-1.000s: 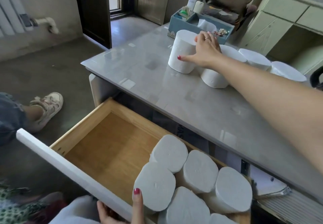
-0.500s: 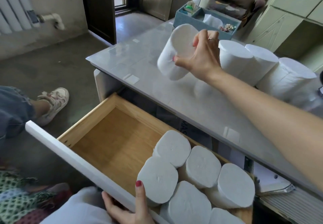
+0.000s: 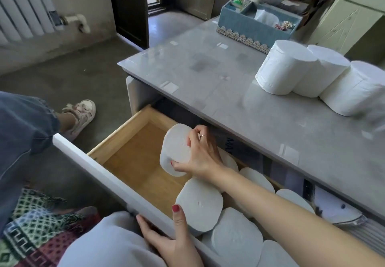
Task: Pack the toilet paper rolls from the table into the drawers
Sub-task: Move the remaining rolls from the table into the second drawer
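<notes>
Gripping the drawer front (image 3: 100,175) with my left hand (image 3: 166,239), I am steadying it. Farther in, my right hand (image 3: 200,156) is holding a roll (image 3: 177,149) over the drawer's bare wooden floor, beside the packed rolls (image 3: 200,204). Next I am setting it down upright. Three rolls (image 3: 302,75) are waiting on the table (image 3: 208,73).

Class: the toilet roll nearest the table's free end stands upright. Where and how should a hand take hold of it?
Grip the nearest roll around its curved side wall, coming from the bare table side. It stands upright, a second roll presses against its far side, and its round body suits spread fingers and thumb.
</notes>
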